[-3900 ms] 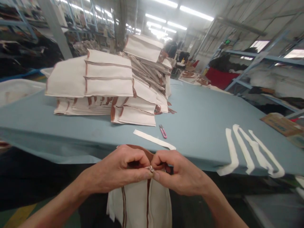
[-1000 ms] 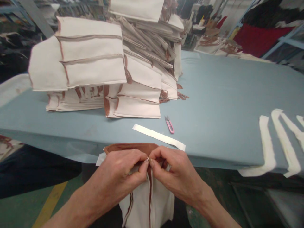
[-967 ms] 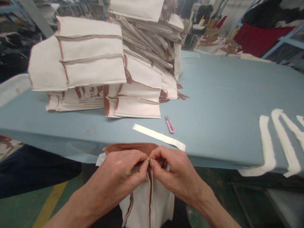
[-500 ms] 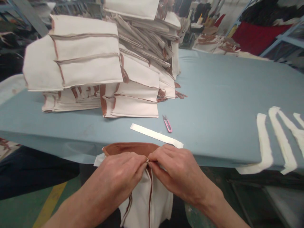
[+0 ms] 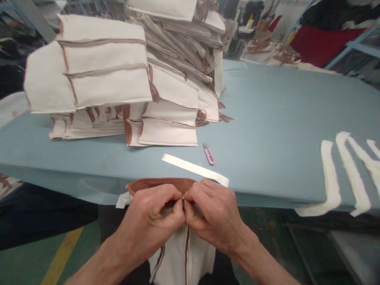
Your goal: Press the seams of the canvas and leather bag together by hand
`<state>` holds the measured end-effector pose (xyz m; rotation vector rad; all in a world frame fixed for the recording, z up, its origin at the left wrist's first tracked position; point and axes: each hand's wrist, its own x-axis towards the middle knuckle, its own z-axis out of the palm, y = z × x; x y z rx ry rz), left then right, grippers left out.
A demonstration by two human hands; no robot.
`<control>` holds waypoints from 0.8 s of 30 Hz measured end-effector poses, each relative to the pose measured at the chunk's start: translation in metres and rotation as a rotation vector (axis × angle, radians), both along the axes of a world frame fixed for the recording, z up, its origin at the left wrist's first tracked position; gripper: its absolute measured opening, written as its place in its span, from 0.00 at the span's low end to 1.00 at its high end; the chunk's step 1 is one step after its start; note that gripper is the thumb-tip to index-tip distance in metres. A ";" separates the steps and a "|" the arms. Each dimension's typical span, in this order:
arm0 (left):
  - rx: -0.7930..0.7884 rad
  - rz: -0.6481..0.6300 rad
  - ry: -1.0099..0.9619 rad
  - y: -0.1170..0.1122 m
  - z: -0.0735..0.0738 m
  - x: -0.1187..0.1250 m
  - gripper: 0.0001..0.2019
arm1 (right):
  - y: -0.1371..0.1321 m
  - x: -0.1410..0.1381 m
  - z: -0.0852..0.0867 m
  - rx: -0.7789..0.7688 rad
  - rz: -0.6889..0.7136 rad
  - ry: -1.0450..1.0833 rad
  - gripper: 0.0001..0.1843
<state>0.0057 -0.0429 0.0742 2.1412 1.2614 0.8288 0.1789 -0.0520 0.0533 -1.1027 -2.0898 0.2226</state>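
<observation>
Cream canvas bag [image 5: 175, 259], brown piping, left hand [image 5: 151, 215] and right hand [image 5: 215, 217] fingers [image 5: 172, 197] pinching its rim.

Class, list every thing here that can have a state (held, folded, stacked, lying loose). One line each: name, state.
left hand, pinched shut on the brown rim of the canvas bag.
right hand, pinched shut on the same rim.
canvas bag, held, hanging below the table edge.
stack of bags, folded, piled on the table.
thread snips, lying loose, untouched.
white strip, lying flat on the table.
</observation>
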 end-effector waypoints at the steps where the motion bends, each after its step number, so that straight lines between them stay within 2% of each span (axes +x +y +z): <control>1: -0.079 0.031 -0.046 0.000 -0.001 0.001 0.11 | -0.001 -0.001 -0.002 -0.028 -0.008 0.054 0.13; 4: -0.386 0.080 -0.211 0.003 -0.006 0.001 0.09 | -0.001 -0.003 -0.006 -0.248 -0.046 0.274 0.10; 7: -0.645 0.035 -0.419 0.004 -0.013 -0.003 0.11 | 0.001 0.001 -0.005 -0.563 0.011 0.463 0.09; 9: -0.735 -0.009 -0.513 0.003 -0.016 -0.005 0.14 | 0.003 0.005 -0.004 -0.688 0.098 0.533 0.08; 11: -0.766 -0.029 -0.522 0.003 -0.015 -0.006 0.15 | 0.006 0.011 -0.003 -0.731 0.152 0.556 0.08; 16: -0.714 -0.021 -0.367 0.002 -0.003 -0.008 0.13 | 0.008 0.018 0.002 -0.701 0.184 0.466 0.06; 24: -0.245 -0.066 -0.177 -0.001 0.007 -0.007 0.11 | 0.002 0.010 0.017 -0.377 0.102 0.185 0.08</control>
